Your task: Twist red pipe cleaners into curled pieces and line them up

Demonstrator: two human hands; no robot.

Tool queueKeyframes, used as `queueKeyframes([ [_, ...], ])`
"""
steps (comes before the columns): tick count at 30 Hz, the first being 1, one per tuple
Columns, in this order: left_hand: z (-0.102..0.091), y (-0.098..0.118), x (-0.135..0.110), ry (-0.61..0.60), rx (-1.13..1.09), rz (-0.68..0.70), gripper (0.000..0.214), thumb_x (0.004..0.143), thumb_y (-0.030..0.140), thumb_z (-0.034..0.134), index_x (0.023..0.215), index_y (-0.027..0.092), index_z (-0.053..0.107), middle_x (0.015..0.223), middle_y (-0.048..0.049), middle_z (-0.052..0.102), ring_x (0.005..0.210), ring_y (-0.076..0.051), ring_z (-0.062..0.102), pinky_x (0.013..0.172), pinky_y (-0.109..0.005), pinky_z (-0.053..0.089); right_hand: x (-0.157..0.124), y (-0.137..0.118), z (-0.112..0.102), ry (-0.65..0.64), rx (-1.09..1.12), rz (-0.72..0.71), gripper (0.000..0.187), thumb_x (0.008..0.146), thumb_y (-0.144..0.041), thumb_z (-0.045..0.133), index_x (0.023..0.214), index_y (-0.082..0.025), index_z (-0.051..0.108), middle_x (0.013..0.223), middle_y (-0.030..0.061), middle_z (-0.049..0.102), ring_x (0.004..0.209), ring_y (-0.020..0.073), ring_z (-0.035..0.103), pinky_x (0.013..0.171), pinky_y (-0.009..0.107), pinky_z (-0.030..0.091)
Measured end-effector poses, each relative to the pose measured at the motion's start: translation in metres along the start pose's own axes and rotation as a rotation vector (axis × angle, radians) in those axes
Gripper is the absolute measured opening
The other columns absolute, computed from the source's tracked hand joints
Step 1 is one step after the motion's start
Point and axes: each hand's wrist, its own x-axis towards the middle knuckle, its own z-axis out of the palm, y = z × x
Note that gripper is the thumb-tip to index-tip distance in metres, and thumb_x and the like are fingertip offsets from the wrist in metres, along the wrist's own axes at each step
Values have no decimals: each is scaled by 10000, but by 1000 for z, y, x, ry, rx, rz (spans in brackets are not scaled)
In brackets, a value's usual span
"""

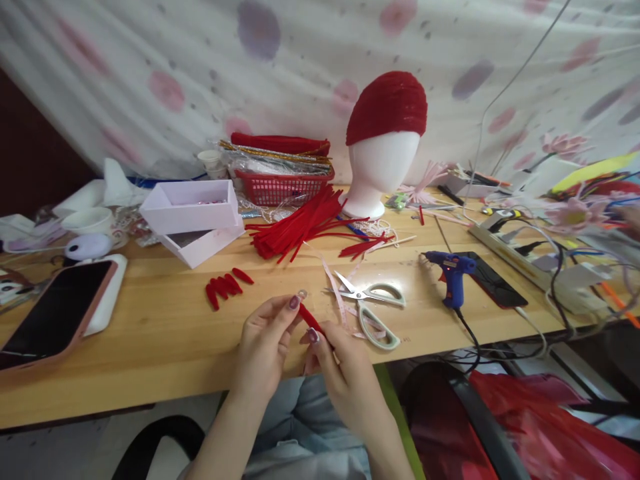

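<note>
Between my two hands, just over the table's front edge, stretches a red fuzzy pipe cleaner strip (311, 319). My left hand (267, 340) pinches its upper end between thumb and finger. Lower down, my right hand (345, 367) grips the strip with thumb and fingers closed. A small clear ring-like piece (302, 294) shows at the left fingertips; I cannot tell what it is. Several short red fuzzy petal-shaped pieces (225, 287) lie left of my hands. To the right lie open scissors (367, 300) with pale handles, over a pink measuring tape (340, 300).
Behind lie a bundle of red pipe cleaners (300, 227), a red basket (280, 189), white boxes (193, 207) and a foam head (383, 160) in a red cap. A blue glue gun (453, 273), phone (493, 280) and corded power strip (520, 257) sit right; another phone (55, 310) left.
</note>
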Motion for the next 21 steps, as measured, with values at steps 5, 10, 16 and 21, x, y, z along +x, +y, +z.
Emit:
queueKeyframes([
  [5, 0, -2, 3, 64, -18, 36, 292, 494, 244, 935, 705, 153, 754, 704, 2, 744, 627, -68, 683, 622, -117, 560, -2, 1, 5, 78, 440, 144, 333, 1026, -415, 357, 798, -213, 491, 615, -29, 548, 545, 125, 528, 556, 241, 427],
  [10, 1, -2, 2, 104, 14, 29, 327, 465, 245, 941, 704, 138, 745, 702, 3, 733, 579, -55, 664, 594, -115, 560, -1, 3, 8, 114, 517, 158, 343, 1014, -428, 406, 765, -209, 492, 628, -31, 534, 566, 118, 514, 572, 238, 426],
  [16, -6, 0, 3, 63, 124, 52, 339, 510, 276, 920, 757, 137, 733, 759, -1, 724, 600, -65, 657, 624, -153, 570, -2, 3, 5, 58, 579, 186, 291, 1009, -399, 422, 815, -206, 522, 625, -30, 544, 594, 128, 518, 617, 251, 420],
  [21, -14, 11, 6, -134, 679, 366, 184, 803, 299, 721, 946, 183, 723, 913, -40, 709, 781, -141, 679, 755, -269, 571, 2, 2, -6, 9, 627, 182, 246, 975, -391, 481, 843, -196, 553, 581, -43, 535, 555, 121, 510, 606, 246, 416],
])
